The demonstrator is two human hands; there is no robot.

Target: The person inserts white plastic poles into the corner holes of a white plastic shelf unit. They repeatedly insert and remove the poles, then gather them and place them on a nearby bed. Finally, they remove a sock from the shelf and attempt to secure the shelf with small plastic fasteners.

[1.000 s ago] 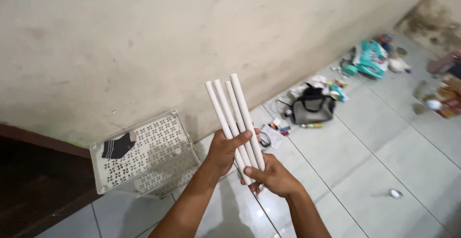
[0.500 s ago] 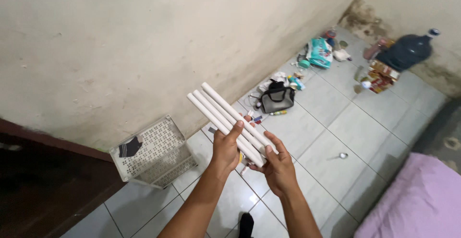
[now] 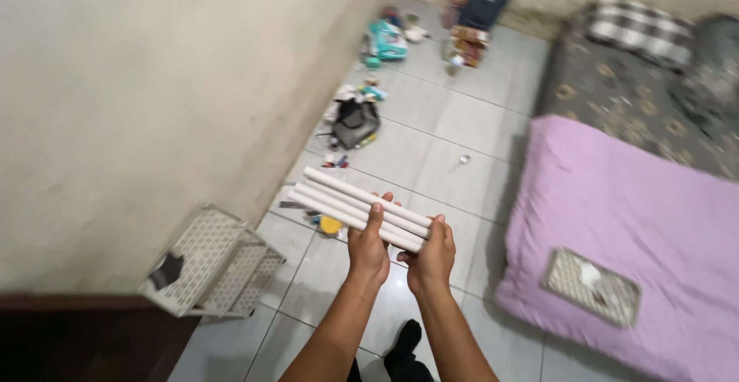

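Note:
Both my hands grip a bundle of three white tubes (image 3: 339,199) held side by side, running from upper left to lower right above the tiled floor. My left hand (image 3: 368,248) wraps the bundle near its middle, thumb over the top. My right hand (image 3: 431,257) closes on the lower right ends of the tubes. Both forearms reach up from the bottom of the view.
A white perforated plastic basket (image 3: 215,263) lies tipped against the wall at lower left. A purple mattress (image 3: 616,228) fills the right side. A black bag (image 3: 357,122) and small scattered items lie on the floor by the wall. A dark container (image 3: 485,1) stands at the far wall.
The view has swung to the right, bringing the purple mattress in. The tubes have tilted from nearly upright to almost flat. Both hands keep their grip.

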